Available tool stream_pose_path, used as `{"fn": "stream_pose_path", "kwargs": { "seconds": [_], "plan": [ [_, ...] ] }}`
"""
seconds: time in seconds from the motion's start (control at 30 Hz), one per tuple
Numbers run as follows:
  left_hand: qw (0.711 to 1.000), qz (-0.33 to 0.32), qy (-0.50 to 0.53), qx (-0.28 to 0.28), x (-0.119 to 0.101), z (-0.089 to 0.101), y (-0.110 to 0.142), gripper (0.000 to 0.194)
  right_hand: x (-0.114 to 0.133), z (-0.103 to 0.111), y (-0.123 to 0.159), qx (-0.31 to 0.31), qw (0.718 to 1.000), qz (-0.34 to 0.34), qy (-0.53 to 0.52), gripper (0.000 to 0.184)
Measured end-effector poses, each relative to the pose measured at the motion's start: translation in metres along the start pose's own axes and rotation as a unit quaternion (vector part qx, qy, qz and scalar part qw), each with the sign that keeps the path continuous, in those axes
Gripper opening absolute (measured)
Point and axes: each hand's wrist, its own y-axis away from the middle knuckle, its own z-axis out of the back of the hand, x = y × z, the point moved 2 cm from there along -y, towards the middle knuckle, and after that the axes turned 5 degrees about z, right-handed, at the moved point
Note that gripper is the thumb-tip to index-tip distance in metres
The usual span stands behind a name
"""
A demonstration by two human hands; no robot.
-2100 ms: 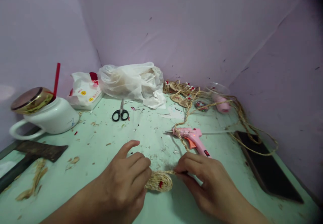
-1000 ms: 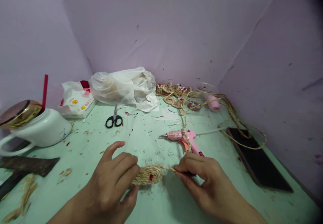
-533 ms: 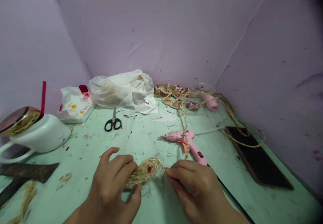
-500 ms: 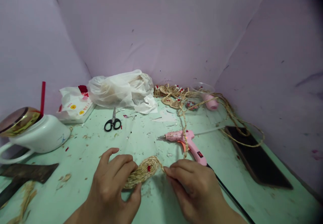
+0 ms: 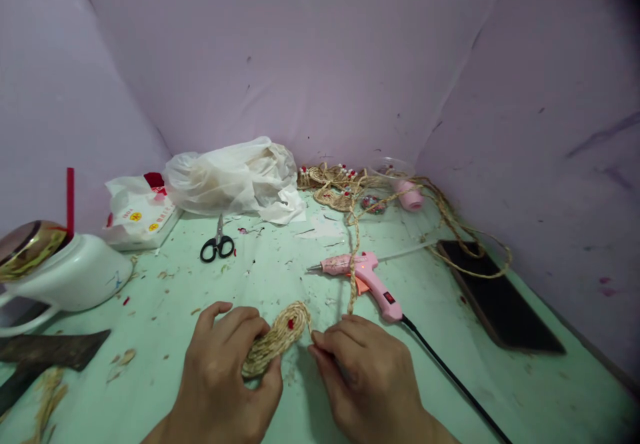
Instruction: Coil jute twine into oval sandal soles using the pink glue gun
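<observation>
An oval coil of braided straw cord, with a small red spot on it, is gripped along its left end by my left hand, thumb below and fingers above. The cord runs off the coil's right end into my right hand, whose thumb and forefinger pinch it. From behind that hand the braided cord continues away over the pink glue gun to the back of the table. The glue gun lies on its side, nozzle toward the left.
Black-handled scissors lie beyond my left hand. At left are a white mug and a hammer-like tool. A plastic bag, a tissue pack and woven straw pieces line the back. A dark phone-like slab lies right.
My right hand has moved slightly left, closer to the coil, still pinching the cord. The coil has tilted more steeply in my left hand. The whole view has shifted a little.
</observation>
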Motion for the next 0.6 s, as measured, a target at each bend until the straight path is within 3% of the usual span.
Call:
{"fn": "stream_pose_path", "kwargs": {
  "seconds": [0.13, 0.33, 0.6],
  "plan": [
    [1.000, -0.002, -0.011, -0.009, 0.000, 0.000, -0.001, 0.011, 0.000, -0.003, 0.001, -0.012, 0.998, -0.037, -0.054, 0.016],
    [1.000, -0.004, -0.004, -0.010, -0.001, -0.002, 0.000, 0.010, 0.001, -0.008, 0.003, -0.021, 0.996, -0.032, -0.081, 0.016],
    [1.000, -0.005, -0.015, 0.008, 0.000, -0.008, 0.005, 0.012, 0.000, -0.017, 0.011, 0.061, 0.990, -0.082, -0.098, 0.019]
  ]
}}
